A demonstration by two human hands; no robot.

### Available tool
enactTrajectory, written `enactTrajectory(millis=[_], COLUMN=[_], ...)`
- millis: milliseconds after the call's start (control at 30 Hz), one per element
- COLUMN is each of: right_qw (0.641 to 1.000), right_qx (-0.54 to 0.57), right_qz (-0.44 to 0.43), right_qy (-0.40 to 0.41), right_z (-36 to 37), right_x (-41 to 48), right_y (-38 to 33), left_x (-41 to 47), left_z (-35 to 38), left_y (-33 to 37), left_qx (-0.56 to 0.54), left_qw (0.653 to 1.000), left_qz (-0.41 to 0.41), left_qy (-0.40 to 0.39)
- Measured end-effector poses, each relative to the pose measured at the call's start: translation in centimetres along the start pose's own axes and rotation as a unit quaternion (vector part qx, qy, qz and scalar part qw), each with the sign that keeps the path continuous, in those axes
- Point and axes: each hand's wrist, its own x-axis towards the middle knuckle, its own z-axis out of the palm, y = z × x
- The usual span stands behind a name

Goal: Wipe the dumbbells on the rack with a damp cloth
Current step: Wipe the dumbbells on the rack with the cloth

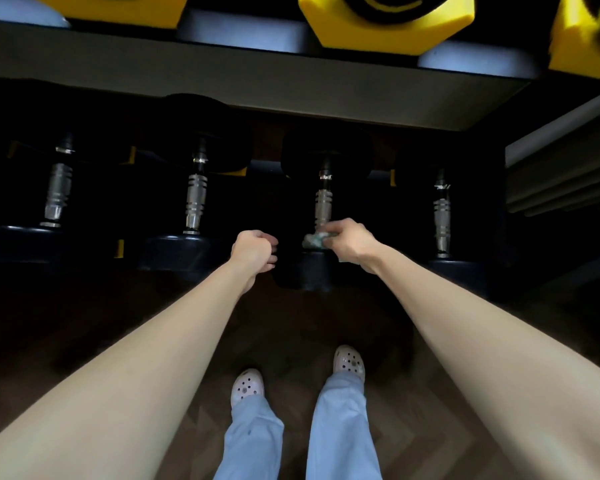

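Note:
Several black dumbbells with ridged silver handles lie on the dark lower rack shelf. My right hand (350,242) grips a small pale green cloth (314,241) and presses it on the near head of the third dumbbell (323,206), just below its handle. My left hand (255,251) is beside that same head on its left, fingers curled against the black rubber; I cannot tell whether it grips the edge. To the left lies the second dumbbell (196,202), and another dumbbell (442,216) lies to the right.
The grey edge of the upper rack shelf (257,81) overhangs the lower row, with yellow hexagonal dumbbell heads (388,22) on it. A grey rack post (561,168) stands at right. My feet in pale clogs (349,363) stand on dark herringbone wood floor close to the rack.

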Motion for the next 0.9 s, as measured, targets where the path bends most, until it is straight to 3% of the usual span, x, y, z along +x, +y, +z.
enactTrajectory(millis=[133, 233, 333, 400, 500, 633, 767, 900], right_qw=[0.989, 0.983, 0.984, 0.988, 0.990, 0.977, 0.973, 0.976], right_qx=[-0.096, -0.096, -0.106, -0.098, 0.056, 0.205, 0.203, 0.179], right_qz=[-0.111, -0.156, -0.136, -0.077, -0.008, 0.018, 0.059, 0.089], right_qy=[0.002, 0.004, -0.030, -0.086, -0.128, -0.049, 0.088, 0.088], right_z=[0.8, -0.1, -0.6, -0.3, 1.1, 4.3, 7.2, 10.2], right_x=[-1.2, -2.6, -4.9, -6.1, -6.1, -2.9, 1.1, 4.1], right_y=[-1.7, -1.1, -0.9, -1.7, -4.4, -8.7, -11.3, -12.4], left_x=[-0.4, -0.9, -1.1, -1.3, -1.4, 0.0, 2.4, 4.5], left_z=[-1.8, -3.8, -5.4, -6.5, -8.9, -13.7, -16.9, -18.1], left_y=[0.4, 0.5, 0.5, 0.8, 1.3, 1.1, -0.4, -2.0], left_qx=[-0.025, -0.024, -0.003, 0.021, 0.102, 0.143, 0.199, 0.172], left_qw=[0.999, 0.999, 0.999, 0.997, 0.978, 0.964, 0.969, 0.977], left_qz=[-0.003, -0.018, -0.002, 0.029, 0.085, 0.076, 0.002, -0.006], left_qy=[0.021, 0.030, 0.047, 0.073, 0.158, 0.211, 0.145, 0.125])
